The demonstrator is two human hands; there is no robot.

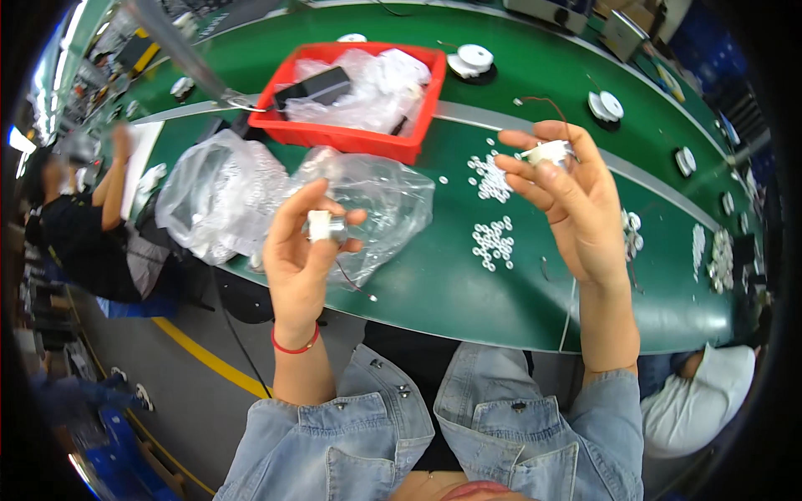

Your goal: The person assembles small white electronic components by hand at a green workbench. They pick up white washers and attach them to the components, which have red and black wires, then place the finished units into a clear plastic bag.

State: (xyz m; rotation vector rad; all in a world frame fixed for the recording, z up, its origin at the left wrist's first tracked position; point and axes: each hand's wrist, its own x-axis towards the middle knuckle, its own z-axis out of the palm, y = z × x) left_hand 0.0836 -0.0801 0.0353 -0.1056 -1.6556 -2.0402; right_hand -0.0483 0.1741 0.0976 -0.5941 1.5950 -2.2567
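My left hand (294, 265) is closed around a small motor (324, 225) with a white block-shaped part and a silver metal body. A thin wire with a small plug hangs down from it. Raised over the right side of the table, my right hand (582, 204) pinches a second small motor (549, 154), white with a metal end. Its reddish wire loops up and to the left, ending in a small plug. Below and left of my right hand lie two piles of small white rings, a far pile (489, 179) and a near pile (494, 244).
A red bin (351, 138) holding plastic bags and a black box stands at the back. Clear plastic bags (225, 196) lie at the left. White spools (473, 58) sit along the green table (401, 292). Co-workers sit at the left (92, 225) and right (702, 401).
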